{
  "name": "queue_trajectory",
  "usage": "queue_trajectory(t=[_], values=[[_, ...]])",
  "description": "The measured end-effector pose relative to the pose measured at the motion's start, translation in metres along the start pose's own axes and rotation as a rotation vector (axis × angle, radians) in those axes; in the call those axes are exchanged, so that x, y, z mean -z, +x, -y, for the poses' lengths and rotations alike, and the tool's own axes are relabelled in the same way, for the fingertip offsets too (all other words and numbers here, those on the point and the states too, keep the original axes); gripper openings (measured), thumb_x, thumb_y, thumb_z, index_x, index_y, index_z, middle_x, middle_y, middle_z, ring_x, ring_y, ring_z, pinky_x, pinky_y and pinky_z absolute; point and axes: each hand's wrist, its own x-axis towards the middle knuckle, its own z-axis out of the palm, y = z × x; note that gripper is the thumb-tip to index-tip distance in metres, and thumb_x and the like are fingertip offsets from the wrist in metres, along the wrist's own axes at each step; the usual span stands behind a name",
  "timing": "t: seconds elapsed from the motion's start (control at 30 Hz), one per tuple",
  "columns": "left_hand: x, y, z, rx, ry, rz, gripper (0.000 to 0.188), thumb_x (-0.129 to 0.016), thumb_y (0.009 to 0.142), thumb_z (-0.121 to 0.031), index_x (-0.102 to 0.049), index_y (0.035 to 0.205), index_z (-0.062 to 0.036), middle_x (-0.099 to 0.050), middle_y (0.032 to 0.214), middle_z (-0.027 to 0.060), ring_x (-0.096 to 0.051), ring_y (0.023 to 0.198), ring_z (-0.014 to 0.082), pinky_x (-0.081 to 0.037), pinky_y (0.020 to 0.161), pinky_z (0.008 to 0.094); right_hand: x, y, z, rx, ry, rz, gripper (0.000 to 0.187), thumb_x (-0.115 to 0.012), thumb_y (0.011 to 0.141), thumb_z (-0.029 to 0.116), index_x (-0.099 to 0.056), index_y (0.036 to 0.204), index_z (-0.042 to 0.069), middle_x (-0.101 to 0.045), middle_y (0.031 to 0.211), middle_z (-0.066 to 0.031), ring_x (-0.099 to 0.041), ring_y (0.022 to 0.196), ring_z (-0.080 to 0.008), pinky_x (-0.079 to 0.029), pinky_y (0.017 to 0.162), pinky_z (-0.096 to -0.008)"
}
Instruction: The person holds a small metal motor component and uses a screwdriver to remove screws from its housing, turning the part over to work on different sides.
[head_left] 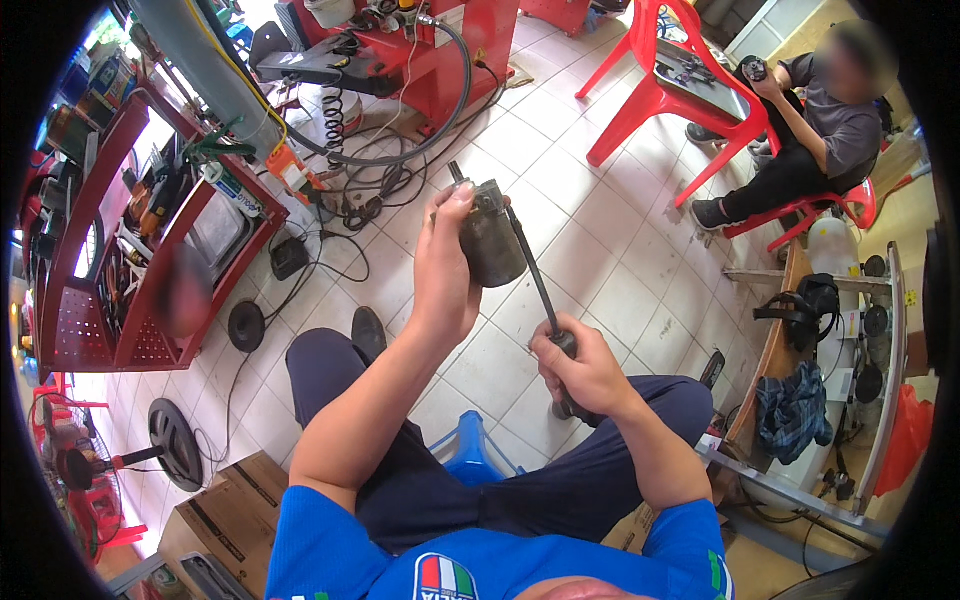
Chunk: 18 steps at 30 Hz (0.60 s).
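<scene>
Cap ltrs [438, 595] on striped shirt badge [446, 574], btm

Dull, worn metal covers the canister [493, 248] we see beside a smooth-shafted screwdriver [533, 278], smooth plastic chair [685, 118], glossy floor tiles [620, 250] and matt cardboard box [235, 500].

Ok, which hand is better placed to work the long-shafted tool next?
Right, I'd say: the right hand grips the long-shafted tool at its near end, with the far end beside the dark cylinder's top. The left hand is busy holding that cylinder.
</scene>
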Motion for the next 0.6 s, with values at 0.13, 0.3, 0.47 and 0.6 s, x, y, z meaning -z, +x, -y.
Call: queue_trajectory(t=[0.13, 0.3, 0.47, 0.6], values=[[-0.0015, -0.0031, -0.0035, 0.035, -0.056, 0.020, 0.052, -0.047, 0.098, -0.047, -0.051, 0.121, -0.0005, -0.061, 0.116, 0.0153, -0.062, 0.100, 0.0235, -0.055, 0.086, 0.0425, 0.0000, 0.0010, 0.0027, -0.012, -0.028, -0.010, 0.028, -0.063, 0.097, 0.028, -0.056, 0.098, 0.002, -0.050, 0.061, 0.0007, -0.050, 0.049, -0.0075, -0.040, 0.047, -0.0239], [-0.0011, -0.0020, -0.0069, 0.032, -0.068, 0.005, 0.053, -0.048, 0.097, -0.049, -0.052, 0.121, -0.0013, -0.061, 0.116, 0.0146, -0.062, 0.101, 0.0233, -0.055, 0.086, 0.0424, -0.0004, 0.0014, 0.0029, -0.010, -0.088, 0.001, 0.028, -0.063, 0.097, 0.030, -0.056, 0.096, 0.002, -0.050, 0.062, 0.0008, -0.049, 0.049, -0.0076, -0.040, 0.047, -0.0244], [-0.0013, -0.0039, -0.0075, 0.034, -0.071, 0.019, 0.054, -0.050, 0.097, -0.050, -0.052, 0.121, -0.0017, -0.061, 0.117, 0.0146, -0.062, 0.100, 0.0235, -0.054, 0.087, 0.0422, -0.0023, 0.0022, 0.0019, 0.000, -0.068, 0.007, 0.029, -0.063, 0.097, 0.031, -0.056, 0.096, 0.003, -0.050, 0.063, 0.0010, -0.049, 0.050, -0.0076, -0.040, 0.047, -0.0246], [0.0002, -0.0019, -0.0067, 0.018, -0.057, 0.028, 0.055, -0.049, 0.097, -0.051, -0.052, 0.122, -0.0015, -0.061, 0.117, 0.0146, -0.062, 0.100, 0.0232, -0.054, 0.086, 0.0417, -0.0016, 0.0025, 0.0007, -0.004, -0.025, 0.025, 0.030, -0.063, 0.097, 0.032, -0.056, 0.096, 0.003, -0.050, 0.062, 0.0012, -0.048, 0.049, -0.0075, -0.039, 0.047, -0.0245]])
